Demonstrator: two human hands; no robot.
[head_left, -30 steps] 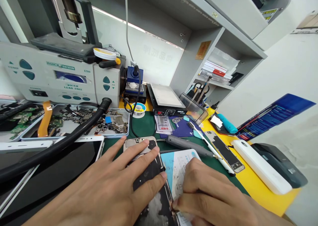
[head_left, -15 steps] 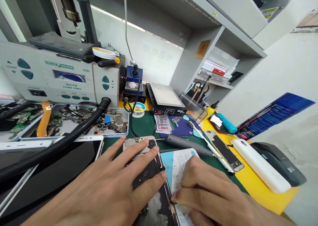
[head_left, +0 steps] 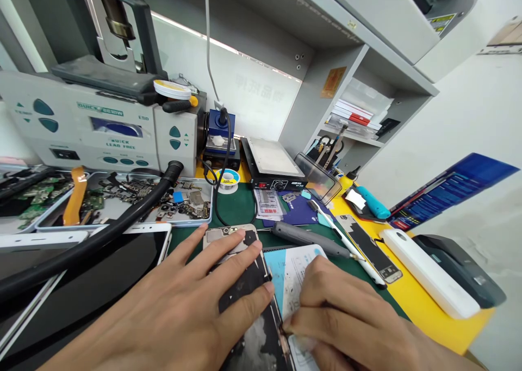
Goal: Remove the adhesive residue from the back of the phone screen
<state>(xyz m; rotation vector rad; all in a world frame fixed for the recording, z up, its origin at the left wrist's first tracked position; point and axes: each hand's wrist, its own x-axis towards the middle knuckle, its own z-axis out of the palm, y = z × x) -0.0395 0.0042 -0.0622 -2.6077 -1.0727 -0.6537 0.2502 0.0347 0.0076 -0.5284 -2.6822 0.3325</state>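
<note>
Under my left hand lies a dark, scuffed phone part, flat on the bench, with patches of its black backing worn off. That hand is open, its fingers spread across the part's surface. My right hand is closed in a pinch at the part's right edge. Whatever sits between its fingertips is hidden by the fingers. Beneath the right hand and beside the part is a white and light-blue printed notebook or sheet.
Behind lie a grey pen-like tool, a white-handled brush and a narrow phone frame. A tray of circuit boards, a black hose and phone screens lie left. A hot-air station and heating plate stand at the back.
The camera view has shifted very slightly. Both hands keep nearly the same place and pose on the phone part.
</note>
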